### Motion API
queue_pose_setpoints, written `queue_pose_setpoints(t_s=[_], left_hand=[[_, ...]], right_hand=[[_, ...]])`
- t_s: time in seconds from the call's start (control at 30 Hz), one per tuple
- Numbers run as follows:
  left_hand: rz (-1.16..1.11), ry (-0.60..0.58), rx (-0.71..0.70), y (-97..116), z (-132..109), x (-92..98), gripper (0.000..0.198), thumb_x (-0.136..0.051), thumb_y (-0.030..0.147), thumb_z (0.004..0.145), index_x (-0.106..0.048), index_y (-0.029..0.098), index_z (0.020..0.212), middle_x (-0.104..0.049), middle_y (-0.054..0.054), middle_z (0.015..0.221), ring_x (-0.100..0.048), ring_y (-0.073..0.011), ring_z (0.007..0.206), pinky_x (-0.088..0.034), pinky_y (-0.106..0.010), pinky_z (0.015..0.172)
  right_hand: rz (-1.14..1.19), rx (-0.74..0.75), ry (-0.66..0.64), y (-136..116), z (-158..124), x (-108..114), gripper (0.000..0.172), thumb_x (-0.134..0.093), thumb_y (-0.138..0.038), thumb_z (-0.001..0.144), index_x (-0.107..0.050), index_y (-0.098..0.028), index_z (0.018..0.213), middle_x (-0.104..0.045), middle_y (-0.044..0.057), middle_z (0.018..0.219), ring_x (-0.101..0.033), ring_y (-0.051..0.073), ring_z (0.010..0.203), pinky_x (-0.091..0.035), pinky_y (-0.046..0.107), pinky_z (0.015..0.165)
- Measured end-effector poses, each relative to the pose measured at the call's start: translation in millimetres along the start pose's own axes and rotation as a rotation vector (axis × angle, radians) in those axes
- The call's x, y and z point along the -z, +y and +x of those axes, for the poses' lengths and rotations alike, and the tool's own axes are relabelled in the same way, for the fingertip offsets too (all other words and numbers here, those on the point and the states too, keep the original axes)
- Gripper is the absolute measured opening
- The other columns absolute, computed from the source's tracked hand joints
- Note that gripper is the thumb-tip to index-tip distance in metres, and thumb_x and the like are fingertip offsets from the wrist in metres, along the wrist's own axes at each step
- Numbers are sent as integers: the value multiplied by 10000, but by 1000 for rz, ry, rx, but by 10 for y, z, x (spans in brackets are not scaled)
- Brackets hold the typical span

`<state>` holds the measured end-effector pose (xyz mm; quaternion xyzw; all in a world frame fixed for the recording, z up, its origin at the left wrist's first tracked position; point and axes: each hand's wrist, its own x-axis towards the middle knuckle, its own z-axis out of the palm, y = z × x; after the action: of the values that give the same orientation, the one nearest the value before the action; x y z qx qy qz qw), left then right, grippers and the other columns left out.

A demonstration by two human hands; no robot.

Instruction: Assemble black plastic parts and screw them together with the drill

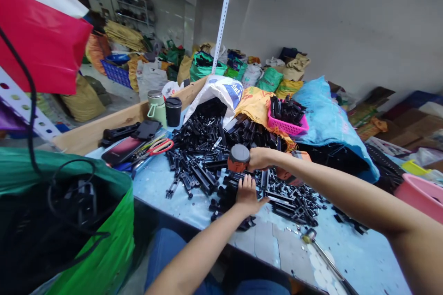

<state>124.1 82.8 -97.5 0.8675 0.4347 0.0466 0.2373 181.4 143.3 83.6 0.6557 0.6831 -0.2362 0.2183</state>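
My right hand is closed around the handle of an orange and dark grey cordless drill, held over the heap of black parts. The drill's tip is hidden. Just below it, my left hand lies with fingers stretched forward and thumb out to the side, on black plastic parts near the table's front edge. What is under the palm cannot be seen. Long narrow black parts spread to the left. More black pieces with small shiny metal bits lie to the right.
A hammer-like tool lies at the front right. Scissors, a phone and two cups stand or lie at the left. Behind are a white sack, a pink basket and a blue sack. A green bag hangs front left.
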Motion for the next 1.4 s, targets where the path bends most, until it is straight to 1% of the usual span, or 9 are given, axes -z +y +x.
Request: queue_pose_setpoints(t_s=[0.1,0.2,0.5,0.67,0.83,0.97,1.2,1.3,1.4], left_hand=[[-5,-40,-18,-40,-343,-67,920,-251,693,821,-165,18,1441,52,-143,1468,84,-231,1376,48,-404,1141],[7,-20,-55,-93,-490,-127,891,-242,682,834,-150,43,1448,25,-114,1477,87,-207,1378,83,-409,1139],[-14,68,-87,-97,-463,-129,861,-327,699,804,-295,94,1415,-133,-107,1464,-58,-221,1381,11,-424,1146],[-17,137,-86,-102,-497,-144,843,-379,700,783,-342,116,1391,-244,-95,1437,-160,-229,1357,-70,-439,1142],[-54,71,-87,-93,-525,-106,862,-357,706,789,-305,111,1411,-195,-83,1456,-162,-244,1349,-97,-430,1138],[-94,44,-89,-90,-543,-61,861,-379,694,785,-289,113,1414,-212,-105,1447,-170,-256,1351,-164,-419,1125],[-100,14,-42,-52,-534,-38,807,-390,677,786,-298,173,1411,-329,-113,1389,-279,-298,1301,-251,-469,1073],[-80,23,-56,-83,-608,-36,762,-361,655,817,-313,171,1405,-322,-101,1396,-264,-273,1312,-245,-444,1087],[-5,59,-161,-223,-775,-65,782,-434,639,795,-306,172,1409,-210,-79,1452,-155,-242,1358,-105,-452,1134]], right_hand=[[45,13,-47,-38,-108,-47,185,-550,-225,564,-575,-84,683,-516,26,569,-499,134,487,-360,196,391],[68,23,-85,-81,-105,-103,167,-546,-185,564,-570,-83,694,-512,26,574,-492,130,489,-356,197,388],[-212,102,1,-251,-346,-175,211,-588,-308,602,-614,-107,659,-539,44,579,-538,159,551,-355,219,425],[-43,70,-119,-363,-327,-278,192,-575,-229,582,-609,-113,731,-542,8,595,-511,134,495,-390,213,418],[-302,115,-3,-466,-428,-316,279,-544,-316,627,-640,-108,786,-592,83,746,-558,199,644,-351,250,461],[-382,162,7,-576,-583,-306,295,-567,-372,645,-657,-148,815,-596,45,762,-541,171,664,-313,242,462],[-316,144,-108,-795,-544,-389,243,-604,-304,607,-652,-124,762,-561,41,656,-519,155,580,-350,236,441],[-200,146,-88,-654,-563,-391,234,-627,-298,596,-623,-111,735,-557,32,659,-523,151,577,-358,225,429],[189,164,-172,-331,-594,-339,240,-637,-190,610,-586,-101,828,-503,-7,590,-467,110,502,-353,197,412]])
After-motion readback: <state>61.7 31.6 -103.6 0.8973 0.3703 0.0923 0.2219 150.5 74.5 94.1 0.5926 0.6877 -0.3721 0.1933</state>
